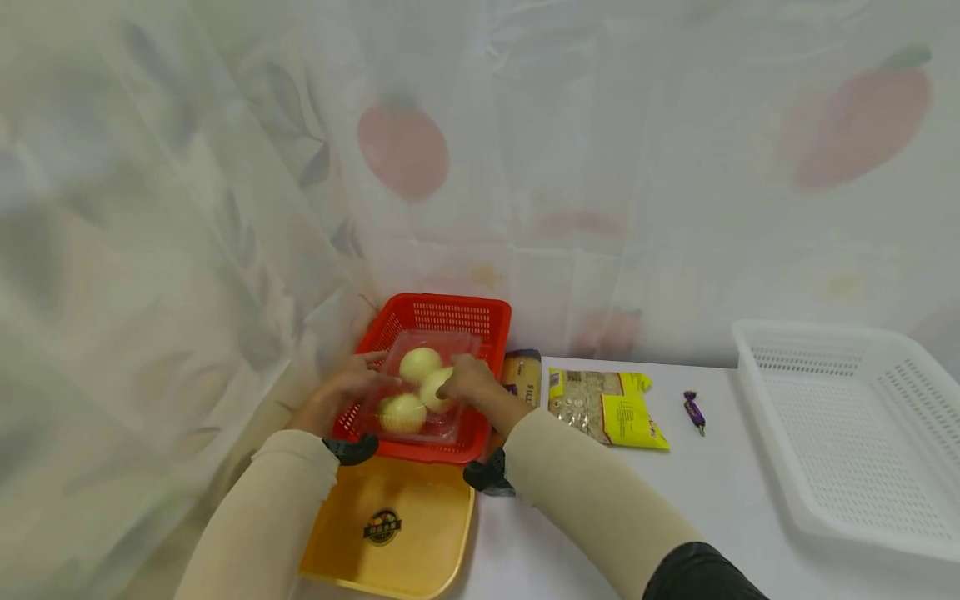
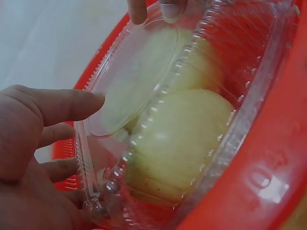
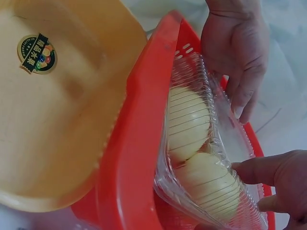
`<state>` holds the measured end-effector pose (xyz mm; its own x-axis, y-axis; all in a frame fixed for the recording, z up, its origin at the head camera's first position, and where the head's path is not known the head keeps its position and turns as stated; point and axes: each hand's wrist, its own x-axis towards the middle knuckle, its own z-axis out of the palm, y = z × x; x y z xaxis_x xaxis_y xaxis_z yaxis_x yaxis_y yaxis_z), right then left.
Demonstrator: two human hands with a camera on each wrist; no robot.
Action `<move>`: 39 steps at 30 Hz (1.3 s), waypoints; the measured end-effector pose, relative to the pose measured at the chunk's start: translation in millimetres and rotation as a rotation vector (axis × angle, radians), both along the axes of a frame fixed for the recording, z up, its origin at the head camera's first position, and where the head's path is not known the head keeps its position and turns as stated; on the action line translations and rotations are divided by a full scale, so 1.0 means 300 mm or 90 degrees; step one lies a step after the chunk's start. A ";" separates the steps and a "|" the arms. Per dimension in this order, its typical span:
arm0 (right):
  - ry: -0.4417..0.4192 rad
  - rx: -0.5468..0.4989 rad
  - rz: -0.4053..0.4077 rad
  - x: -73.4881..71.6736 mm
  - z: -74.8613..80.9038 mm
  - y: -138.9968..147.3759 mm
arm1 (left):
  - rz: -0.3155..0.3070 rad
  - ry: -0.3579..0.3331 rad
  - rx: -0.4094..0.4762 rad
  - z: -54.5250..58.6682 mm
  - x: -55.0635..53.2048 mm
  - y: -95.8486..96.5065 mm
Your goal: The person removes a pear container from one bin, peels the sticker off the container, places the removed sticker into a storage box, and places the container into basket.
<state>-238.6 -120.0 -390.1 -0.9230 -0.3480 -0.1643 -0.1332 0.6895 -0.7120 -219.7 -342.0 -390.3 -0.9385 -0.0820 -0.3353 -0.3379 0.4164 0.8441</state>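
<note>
A clear plastic clamshell box (image 1: 457, 343) lies tilted inside the red perforated basket (image 1: 498, 321). Several round pale yellow pieces of produce (image 3: 189, 122) sit under its lid; I cannot tell their exact kind. On the left edge, my left hand (image 1: 352, 383) grips the box, thumb on the lid and the other fingers along its side (image 2: 36, 139). From the right my right hand (image 1: 474, 382) holds the box, thumb and a finger on the lid (image 3: 276, 179). Its remaining fingers are partly hidden.
A yellow tray (image 1: 420, 542) with a round label stands in front of the red basket. To the right lie a brown packet (image 1: 525, 375), a yellow-and-clear bag (image 1: 607, 408) and a purple-wrapped candy (image 1: 695, 412). A white perforated basket (image 1: 780, 467) stands far right. Curtains hang behind and left.
</note>
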 end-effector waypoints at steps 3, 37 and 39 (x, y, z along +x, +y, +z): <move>-0.015 -0.012 -0.011 0.001 -0.001 -0.005 | -0.002 -0.002 0.012 -0.010 0.003 0.003; -0.099 -0.133 -0.034 0.036 -0.015 -0.019 | -0.016 0.040 -0.012 -0.032 0.025 -0.011; -0.099 -0.133 -0.034 0.038 -0.011 -0.017 | -0.020 0.045 -0.006 -0.026 0.029 -0.015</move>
